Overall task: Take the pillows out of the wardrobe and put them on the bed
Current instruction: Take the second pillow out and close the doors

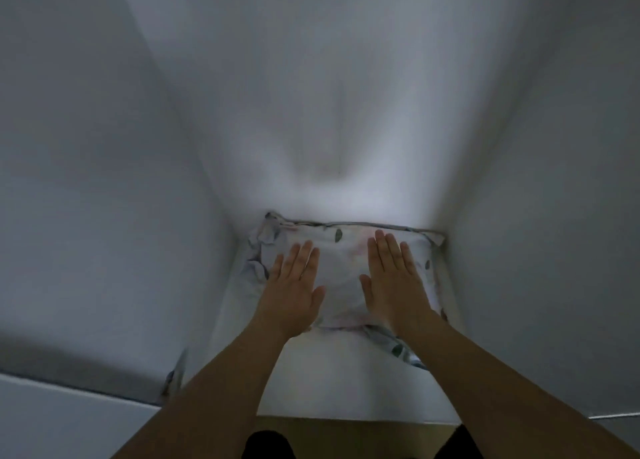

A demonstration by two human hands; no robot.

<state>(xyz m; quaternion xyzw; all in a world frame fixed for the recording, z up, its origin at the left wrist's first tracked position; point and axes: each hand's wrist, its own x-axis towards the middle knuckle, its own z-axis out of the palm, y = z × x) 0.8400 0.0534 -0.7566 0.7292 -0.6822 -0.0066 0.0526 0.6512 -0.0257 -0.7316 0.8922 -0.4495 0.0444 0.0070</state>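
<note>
We see our left hand [294,285] and right hand [394,278] lying flat, fingers straight, on the soft white leaf-printed fabric pillow [343,271] that sits beneath both palms inside the white wardrobe [104,181]. We judge it light and squashy; gripping its side edges, just outside each hand, should suit.

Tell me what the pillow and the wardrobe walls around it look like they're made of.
Pillow: soft woven fabric, probably cotton, matte, with a faint leaf print; it wrinkles at the corners.
Wardrobe walls: smooth, flat, pale panels, likely painted or laminated board with a slight sheen. The dim, blurred view leaves that open.
</note>
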